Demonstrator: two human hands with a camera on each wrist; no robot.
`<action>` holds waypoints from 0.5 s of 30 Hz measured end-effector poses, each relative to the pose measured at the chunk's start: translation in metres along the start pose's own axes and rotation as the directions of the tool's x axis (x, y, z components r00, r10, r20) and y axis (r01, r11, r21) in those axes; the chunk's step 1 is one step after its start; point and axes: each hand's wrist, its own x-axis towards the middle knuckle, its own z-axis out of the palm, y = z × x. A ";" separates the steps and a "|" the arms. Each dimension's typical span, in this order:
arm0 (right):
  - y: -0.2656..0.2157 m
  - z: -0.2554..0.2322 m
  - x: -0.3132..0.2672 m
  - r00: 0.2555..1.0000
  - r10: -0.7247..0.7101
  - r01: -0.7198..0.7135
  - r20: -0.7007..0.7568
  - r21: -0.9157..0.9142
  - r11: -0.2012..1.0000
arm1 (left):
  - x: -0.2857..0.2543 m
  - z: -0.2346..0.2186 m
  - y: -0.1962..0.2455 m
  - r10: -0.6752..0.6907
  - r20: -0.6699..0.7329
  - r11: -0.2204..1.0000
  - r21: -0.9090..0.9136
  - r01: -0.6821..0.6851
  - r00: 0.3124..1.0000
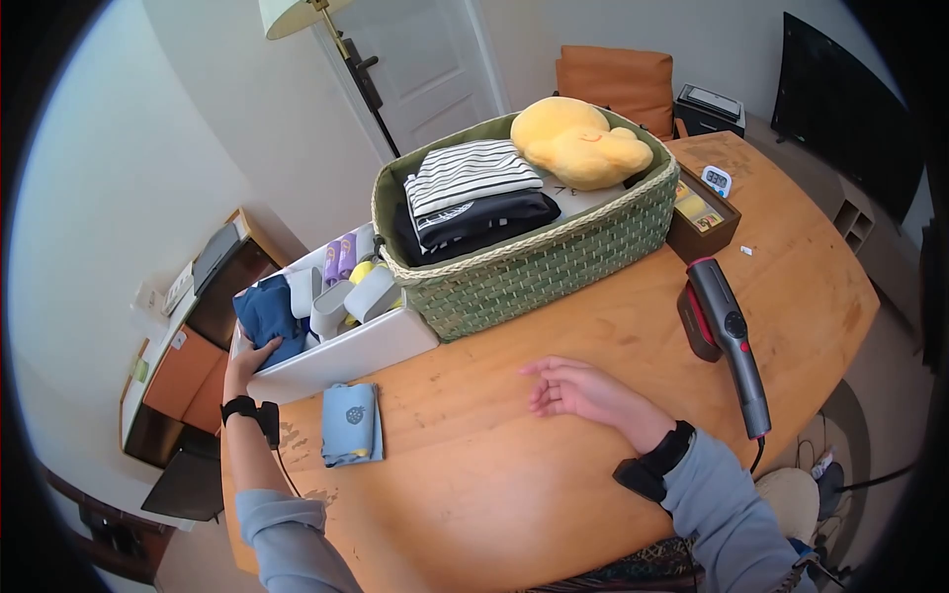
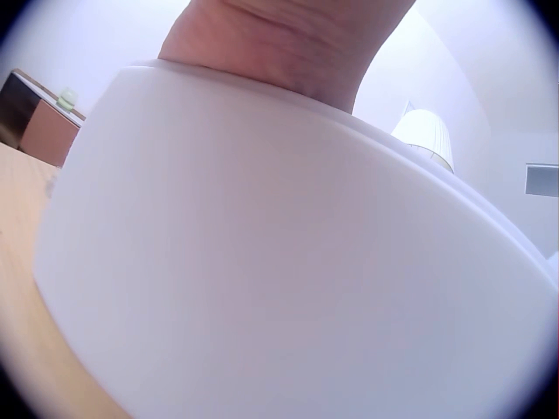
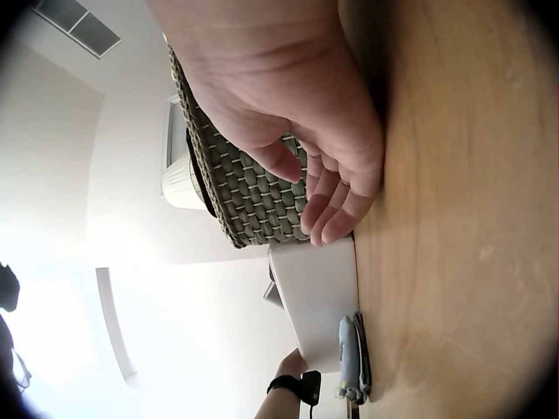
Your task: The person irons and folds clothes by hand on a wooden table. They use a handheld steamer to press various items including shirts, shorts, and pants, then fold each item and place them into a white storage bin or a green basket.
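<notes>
My left hand point(image 1: 255, 362) reaches over the near left wall of a white box point(image 1: 346, 358) and holds a dark blue folded cloth point(image 1: 271, 308) in the box's left end. In the left wrist view the box wall hides its fingers, and only the wrist point(image 2: 271, 44) shows above the rim. My right hand point(image 1: 581, 393) is low over the table, fingers loosely bent around nothing; the right wrist view shows its fingers point(image 3: 336, 205) in front of a green woven basket point(image 1: 544, 272). A light blue folded cloth point(image 1: 350, 425) lies on the table before the box.
Grey containers point(image 1: 331, 308) and purple packs point(image 1: 340, 259) fill the box. The basket carries striped and black folded clothes point(image 1: 473, 178) and a yellow plush toy point(image 1: 573, 143). At the right lie a corded handheld appliance point(image 1: 733, 331), a brown box point(image 1: 704, 222) and a small timer point(image 1: 717, 181).
</notes>
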 end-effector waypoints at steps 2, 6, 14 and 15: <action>0.000 0.001 -0.001 1.000 -0.001 0.001 0.000 0.001 1.000 | -0.001 -0.004 -0.001 -0.172 0.104 0.970 -0.157 0.187 0.980; 0.002 0.000 -0.001 1.000 0.000 0.000 -0.018 -0.011 1.000 | 0.014 0.004 -0.030 0.078 -0.020 0.994 -0.081 -0.079 0.997; 0.001 -0.001 -0.002 1.000 -0.003 0.003 0.006 -0.002 1.000 | 0.004 0.004 -0.008 0.096 -0.083 0.985 0.151 -0.082 0.992; 0.000 -0.001 -0.002 1.000 -0.007 0.007 0.005 0.004 1.000 | 0.003 0.003 -0.006 0.092 -0.084 0.986 0.149 -0.079 0.992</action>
